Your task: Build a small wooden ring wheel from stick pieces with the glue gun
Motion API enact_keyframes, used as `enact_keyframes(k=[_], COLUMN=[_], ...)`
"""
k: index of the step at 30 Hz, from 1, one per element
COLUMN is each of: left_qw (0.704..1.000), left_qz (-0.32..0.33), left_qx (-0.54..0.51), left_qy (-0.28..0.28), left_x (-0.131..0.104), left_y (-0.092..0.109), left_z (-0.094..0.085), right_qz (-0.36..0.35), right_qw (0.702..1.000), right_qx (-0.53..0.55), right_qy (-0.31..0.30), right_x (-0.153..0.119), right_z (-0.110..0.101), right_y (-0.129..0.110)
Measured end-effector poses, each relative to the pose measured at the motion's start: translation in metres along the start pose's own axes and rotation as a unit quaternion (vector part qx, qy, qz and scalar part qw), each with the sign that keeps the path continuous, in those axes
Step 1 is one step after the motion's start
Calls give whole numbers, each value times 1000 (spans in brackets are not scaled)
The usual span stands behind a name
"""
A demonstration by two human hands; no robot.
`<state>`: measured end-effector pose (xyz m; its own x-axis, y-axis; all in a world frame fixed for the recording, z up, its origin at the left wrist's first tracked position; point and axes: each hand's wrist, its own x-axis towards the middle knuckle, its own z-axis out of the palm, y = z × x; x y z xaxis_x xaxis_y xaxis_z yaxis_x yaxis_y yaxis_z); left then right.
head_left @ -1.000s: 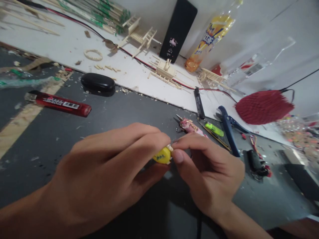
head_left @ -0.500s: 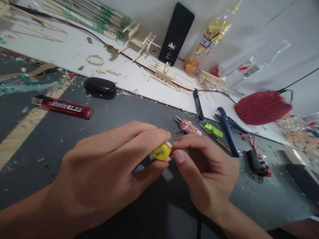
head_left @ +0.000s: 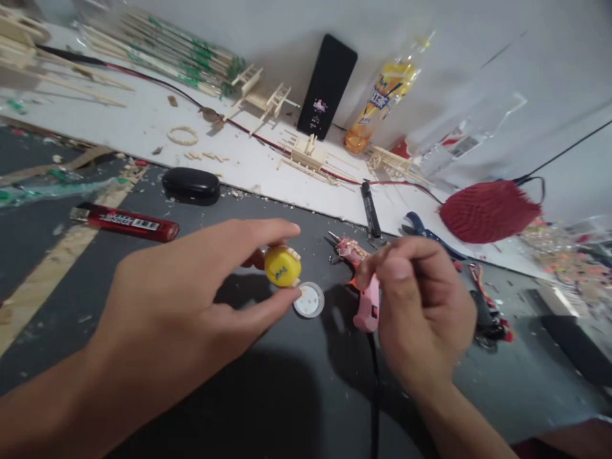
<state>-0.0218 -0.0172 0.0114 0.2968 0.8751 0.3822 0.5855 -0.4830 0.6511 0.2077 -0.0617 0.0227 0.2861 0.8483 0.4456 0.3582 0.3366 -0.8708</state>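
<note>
**Yellow disc (head_left: 282, 266) pinched in left hand (head_left: 174, 306)**

The left hand grips the yellow disc by its edge between thumb and fingers, pale pieces along its rim, just up and left of the small round dish (head_left: 308, 300). Right of the dish is the right hand (head_left: 423, 306), thumb and forefinger drawn together — whether they hold anything tiny, I cannot tell. The pink tool (head_left: 368, 307) lies between dish and right hand, partly hidden; the red lighter (head_left: 131, 223) lies well left of the dish.

No text reads clearly: lettering blurs on the yellow disc (head_left: 282, 266) in the left hand (head_left: 176, 306), and on the red lighter (head_left: 129, 223), black slab (head_left: 327, 87) and bottle (head_left: 381, 97) beyond the hands.
</note>
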Motion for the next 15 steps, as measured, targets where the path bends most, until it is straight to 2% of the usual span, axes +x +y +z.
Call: enact_keyframes(k=[3,5,8,10,13,15], left_qw=[1000,999,992,988,984,979], left_qz=[-5,3,13,16,55,102], left_qx=[3,-36,-105,-113,-96,-99], left_qy=[14,-9,-67,-102,-143,-145], left_x=[4,4,-1,-5,-9,-10], left_y=[-6,-9,-10,-8,-5,-4], left_z=[3,7,10,10,8,8], right_qz=[-45,-53,-7,24,29,23], right_qw=[994,995,999,997,983,980], right_qx=[39,19,-40,-48,-18,11], right_qy=[88,88,16,-62,-179,-195], right_x=[17,25,26,20,11,6], right_z=[-8,-16,-23,-21,-11,-5], right_y=[5,7,4,-4,-18,-24])
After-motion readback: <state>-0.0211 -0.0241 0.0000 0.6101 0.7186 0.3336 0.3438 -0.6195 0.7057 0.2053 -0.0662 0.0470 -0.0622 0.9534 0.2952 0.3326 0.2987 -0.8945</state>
